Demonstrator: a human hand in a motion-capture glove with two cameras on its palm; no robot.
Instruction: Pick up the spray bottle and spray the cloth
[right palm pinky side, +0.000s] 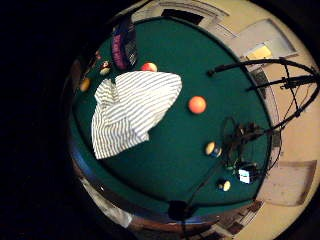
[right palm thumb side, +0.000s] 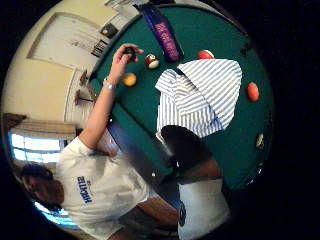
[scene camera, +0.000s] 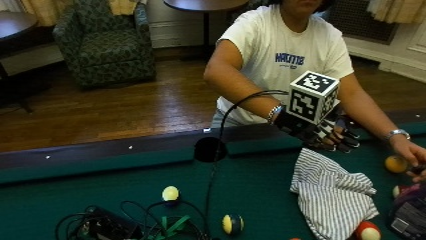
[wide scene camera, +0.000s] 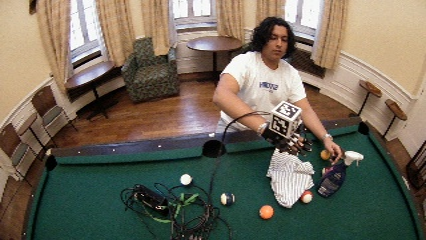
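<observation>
A striped white cloth (scene camera: 333, 195) lies crumpled on the green pool table (scene camera: 80, 200); it also shows in the palm views (right palm pinky side: 132, 110) (right palm thumb side: 200, 95). The spray bottle (wide scene camera: 336, 175), dark blue with a white nozzle, lies on the felt just beyond the cloth, away from the person (right palm pinky side: 124, 45) (right palm thumb side: 162, 32). My gloved right hand (scene camera: 323, 132) hovers above the cloth's edge nearest the person, fingers loosely curled and holding nothing. It is a short way from the bottle. The person's bare left hand (scene camera: 413, 160) reaches among the balls beside the bottle and pinches a small dark ball (right palm thumb side: 129, 51).
Pool balls are scattered about: an orange one (right palm pinky side: 197, 104), a red one (scene camera: 367, 231) at the cloth's far edge, a yellow one (scene camera: 170, 193), a striped one (scene camera: 231, 224). A tangle of cables and a black box (scene camera: 106, 225) lies mid-table. A side pocket (scene camera: 210, 149) sits in the rail.
</observation>
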